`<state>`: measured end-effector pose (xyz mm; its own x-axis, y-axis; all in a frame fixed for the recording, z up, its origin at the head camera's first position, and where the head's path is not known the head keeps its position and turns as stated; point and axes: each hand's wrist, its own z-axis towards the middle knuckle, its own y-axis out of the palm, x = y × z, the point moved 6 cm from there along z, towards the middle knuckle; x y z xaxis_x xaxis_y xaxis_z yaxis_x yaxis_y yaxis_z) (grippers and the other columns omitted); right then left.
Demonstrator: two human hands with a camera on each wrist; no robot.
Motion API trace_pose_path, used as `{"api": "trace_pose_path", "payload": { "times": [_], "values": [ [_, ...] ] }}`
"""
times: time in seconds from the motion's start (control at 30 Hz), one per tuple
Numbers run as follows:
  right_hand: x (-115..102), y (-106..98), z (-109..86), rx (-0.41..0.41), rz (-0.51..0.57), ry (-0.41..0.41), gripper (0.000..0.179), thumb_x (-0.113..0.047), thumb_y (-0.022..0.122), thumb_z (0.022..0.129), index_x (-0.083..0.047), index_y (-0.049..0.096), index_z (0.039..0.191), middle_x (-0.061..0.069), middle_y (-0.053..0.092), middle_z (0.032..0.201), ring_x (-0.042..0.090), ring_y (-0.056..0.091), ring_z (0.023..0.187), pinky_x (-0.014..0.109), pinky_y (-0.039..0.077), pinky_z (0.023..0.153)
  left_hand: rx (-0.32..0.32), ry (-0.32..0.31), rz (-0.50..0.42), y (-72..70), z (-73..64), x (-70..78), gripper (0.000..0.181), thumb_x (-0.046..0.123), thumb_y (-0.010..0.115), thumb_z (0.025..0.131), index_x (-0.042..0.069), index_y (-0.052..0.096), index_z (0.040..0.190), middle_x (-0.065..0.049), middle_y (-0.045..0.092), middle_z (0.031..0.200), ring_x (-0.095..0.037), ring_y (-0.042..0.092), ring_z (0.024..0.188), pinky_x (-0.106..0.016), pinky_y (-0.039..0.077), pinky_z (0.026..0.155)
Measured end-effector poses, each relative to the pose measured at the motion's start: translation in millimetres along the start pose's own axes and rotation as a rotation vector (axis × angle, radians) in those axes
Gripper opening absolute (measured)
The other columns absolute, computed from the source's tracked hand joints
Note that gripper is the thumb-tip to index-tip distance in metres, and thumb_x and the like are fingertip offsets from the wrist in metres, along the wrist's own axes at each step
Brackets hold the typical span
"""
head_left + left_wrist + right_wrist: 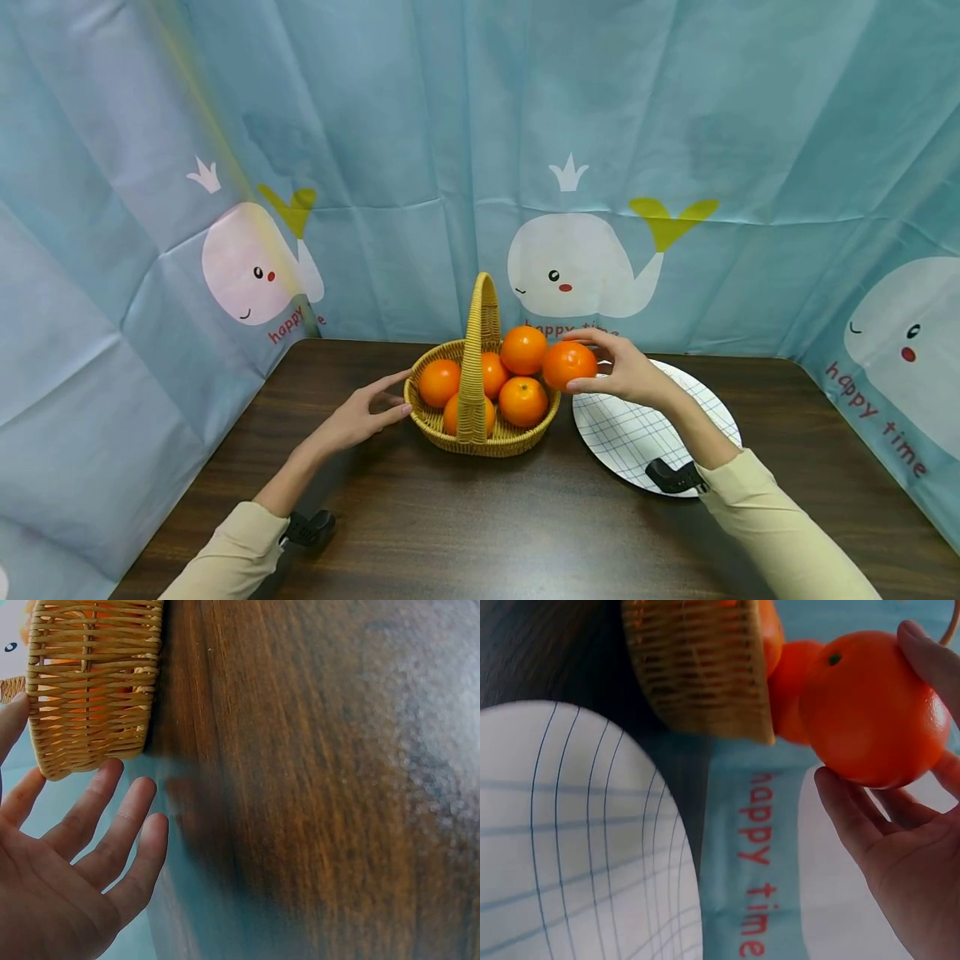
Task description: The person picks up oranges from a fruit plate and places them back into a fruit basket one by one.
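A yellow wicker basket (487, 447) with a tall arched handle (472, 367) stands on the table, with several oranges (438, 382) inside. My right hand (633, 375) holds another orange (568, 366) between thumb and fingers, over the basket's right rim. In the right wrist view this held orange (874, 709) shows a small green stem spot and overlaps an orange behind it. My left hand (356, 425) is at the basket's left end, thumb and fingertips right at the rim. The left wrist view shows its fingers (124, 825) spread and loosely extended beside the woven wall (97, 712).
Right of the basket, partly under my right forearm, lies a round white plate (622, 437) with a blue grid pattern. The dark wooden table (480, 525) reaches back to a light blue curtain (420, 150) printed with whales.
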<state>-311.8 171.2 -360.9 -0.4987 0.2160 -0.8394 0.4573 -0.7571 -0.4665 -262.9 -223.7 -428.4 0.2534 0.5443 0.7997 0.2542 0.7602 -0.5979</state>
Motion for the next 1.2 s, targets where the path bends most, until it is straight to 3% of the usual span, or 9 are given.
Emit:
{"api": "trace_pose_path", "payload": {
  "times": [0.33, 0.7, 0.9, 1.07, 1.2],
  "values": [
    [-12.7, 19.3, 8.2, -0.026, 0.05, -0.046, 0.066, -0.006, 0.084, 0.085, -0.004, 0.054, 0.143, 0.014, 0.049, 0.146, 0.029, 0.062, 0.114, 0.043, 0.053, 0.094, -0.01, -0.013, -0.008, 1.5, -0.5, -0.5, 0.064, 0.03, 0.065, 0.102, 0.014, 0.039, 0.158, -0.019, 0.065, 0.126, -0.035, 0.064, 0.107, -0.038, 0.055, 0.074],
    [-17.2, 41.5, 12.7, -0.043, 0.076, -0.068, 0.067, -0.003, 0.085, 0.083, -0.008, 0.054, 0.142, 0.012, 0.056, 0.136, 0.029, 0.063, 0.111, 0.042, 0.056, 0.089, -0.007, -0.004, -0.02, 1.2, -2.0, 3.2, 0.063, 0.028, 0.065, 0.102, 0.01, 0.039, 0.157, -0.021, 0.064, 0.127, -0.032, 0.064, 0.105, -0.037, 0.055, 0.072],
    [-21.4, 56.3, 10.6, -0.008, 0.019, -0.087, 0.073, 0.002, 0.088, 0.076, -0.005, 0.055, 0.141, 0.013, 0.053, 0.138, 0.03, 0.06, 0.113, 0.046, 0.053, 0.093, -0.01, -0.023, -0.016, 1.7, -1.1, 0.7, 0.064, 0.031, 0.065, 0.102, 0.014, 0.039, 0.158, -0.02, 0.064, 0.128, -0.03, 0.064, 0.104, -0.037, 0.055, 0.073],
    [-42.5, 67.5, 7.2, 0.015, -0.052, -0.18, 0.071, 0.006, 0.09, 0.071, 0.003, 0.057, 0.134, 0.02, 0.053, 0.137, 0.036, 0.055, 0.116, 0.054, 0.052, 0.092, -0.008, -0.017, -0.012, 1.5, -1.5, 0.9, 0.064, 0.031, 0.064, 0.103, 0.013, 0.038, 0.158, -0.02, 0.064, 0.127, -0.03, 0.064, 0.102, -0.037, 0.055, 0.071],
    [-68.2, 75.5, 3.9, 0.015, -0.121, -0.304, 0.067, 0.007, 0.092, 0.068, 0.007, 0.059, 0.127, 0.024, 0.057, 0.129, 0.038, 0.055, 0.112, 0.048, 0.054, 0.09, -0.006, -0.008, -0.017, 1.2, -2.0, 1.8, 0.064, 0.029, 0.064, 0.103, 0.011, 0.039, 0.158, -0.021, 0.064, 0.127, -0.031, 0.064, 0.101, -0.036, 0.055, 0.07]
  ]
}}
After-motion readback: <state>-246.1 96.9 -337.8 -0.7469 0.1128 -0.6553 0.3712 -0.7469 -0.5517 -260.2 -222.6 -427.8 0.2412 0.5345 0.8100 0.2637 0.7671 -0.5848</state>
